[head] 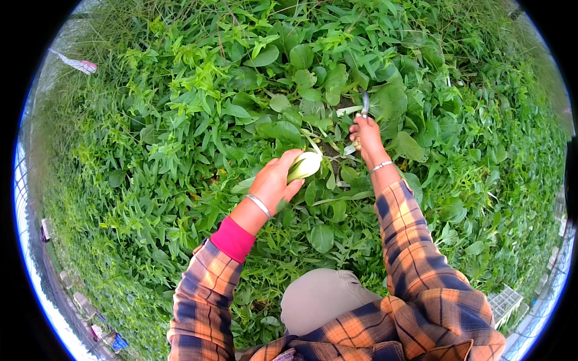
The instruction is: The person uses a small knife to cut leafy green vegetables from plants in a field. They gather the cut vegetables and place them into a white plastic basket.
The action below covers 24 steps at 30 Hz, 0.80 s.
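My left hand (272, 181) is closed around a pak choi (306, 165), its pale, rounded base turned up toward me. Farther right, my right hand (368, 135) grips a sickle by its handle. The sickle's curved metal blade (365, 103) points away from me, low among broad green leaves (390, 101). A pale stalk (348, 111) lies beside the blade. Between the two hands, cut stems and loose leaves (332, 178) cover a small patch of dark soil.
Dense leafy weeds (194, 117) surround the broad-leaved plants. My bent knee (325, 295) is at the bottom. A pale plastic crate (505, 304) stands at the lower right. A white and pink strip (81, 64) lies at the upper left, and a blue item (119, 342) at the lower left.
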Each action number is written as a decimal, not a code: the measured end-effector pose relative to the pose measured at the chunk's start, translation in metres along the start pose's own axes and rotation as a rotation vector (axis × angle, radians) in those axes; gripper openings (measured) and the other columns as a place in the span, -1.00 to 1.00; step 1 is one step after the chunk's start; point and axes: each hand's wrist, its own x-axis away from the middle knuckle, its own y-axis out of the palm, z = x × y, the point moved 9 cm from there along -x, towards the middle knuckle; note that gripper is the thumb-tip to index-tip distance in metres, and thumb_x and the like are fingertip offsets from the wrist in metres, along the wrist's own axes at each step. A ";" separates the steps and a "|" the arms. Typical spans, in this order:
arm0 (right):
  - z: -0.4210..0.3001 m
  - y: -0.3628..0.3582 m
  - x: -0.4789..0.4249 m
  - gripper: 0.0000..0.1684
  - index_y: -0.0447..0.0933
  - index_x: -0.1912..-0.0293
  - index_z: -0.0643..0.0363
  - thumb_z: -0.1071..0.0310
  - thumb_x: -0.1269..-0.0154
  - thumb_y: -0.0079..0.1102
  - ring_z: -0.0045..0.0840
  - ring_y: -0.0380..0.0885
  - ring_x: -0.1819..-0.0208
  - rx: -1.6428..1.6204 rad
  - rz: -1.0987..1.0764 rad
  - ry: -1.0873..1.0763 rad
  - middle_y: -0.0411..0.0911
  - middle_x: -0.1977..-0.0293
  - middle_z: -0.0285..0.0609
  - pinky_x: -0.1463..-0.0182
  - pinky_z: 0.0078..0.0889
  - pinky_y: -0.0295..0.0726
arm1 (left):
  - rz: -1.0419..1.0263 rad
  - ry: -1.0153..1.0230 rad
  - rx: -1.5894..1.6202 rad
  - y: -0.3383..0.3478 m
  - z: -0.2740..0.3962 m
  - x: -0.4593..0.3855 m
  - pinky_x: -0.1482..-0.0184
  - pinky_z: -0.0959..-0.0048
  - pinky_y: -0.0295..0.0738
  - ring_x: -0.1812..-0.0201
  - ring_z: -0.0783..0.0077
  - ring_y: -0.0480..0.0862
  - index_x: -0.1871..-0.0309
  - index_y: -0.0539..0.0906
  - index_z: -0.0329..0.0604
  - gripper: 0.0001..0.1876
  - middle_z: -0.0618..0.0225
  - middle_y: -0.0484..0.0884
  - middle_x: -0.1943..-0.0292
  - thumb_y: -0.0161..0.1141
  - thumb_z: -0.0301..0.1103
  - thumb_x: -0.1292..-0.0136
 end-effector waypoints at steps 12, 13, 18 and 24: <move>0.005 0.025 -0.051 -0.57 0.39 0.20 0.30 0.07 -0.22 -0.06 -0.04 0.48 0.15 0.904 -0.011 -0.216 0.52 0.22 0.11 0.06 -0.19 0.43 | -0.147 0.103 -0.193 0.028 0.032 -0.092 0.19 0.20 0.43 0.26 -0.04 0.56 -0.21 0.27 -0.07 -0.35 0.00 0.57 0.27 0.21 -0.50 0.02; 0.010 0.026 -0.056 -0.60 0.38 0.18 0.29 0.11 -0.19 0.00 -0.04 0.49 0.15 0.902 -0.074 -0.261 0.53 0.23 0.12 0.08 -0.17 0.45 | -0.158 0.078 -0.221 0.034 0.030 -0.104 0.21 0.18 0.42 0.28 -0.05 0.56 -0.22 0.25 -0.06 -0.34 -0.01 0.57 0.30 0.21 -0.50 0.03; -0.006 0.050 -0.020 -0.61 0.33 0.10 0.28 0.21 -0.16 0.03 -0.01 0.50 0.16 1.107 -0.058 -0.356 0.52 0.23 0.18 0.09 -0.10 0.47 | -0.267 -0.117 -0.460 0.058 -0.009 -0.145 0.23 0.18 0.43 0.30 -0.03 0.58 -0.37 -0.06 0.00 -0.12 -0.07 0.57 0.29 0.19 -0.50 0.01; -0.011 0.028 -0.029 -0.55 0.37 0.16 0.34 0.09 -0.21 -0.06 0.05 0.46 0.17 0.893 -0.038 -0.321 0.49 0.25 0.23 0.06 -0.06 0.42 | -0.308 -0.261 -0.610 0.058 -0.038 -0.171 0.13 0.20 0.46 0.16 0.00 0.60 -0.35 -0.02 -0.20 -0.22 -0.08 0.58 0.17 0.09 -0.56 -0.03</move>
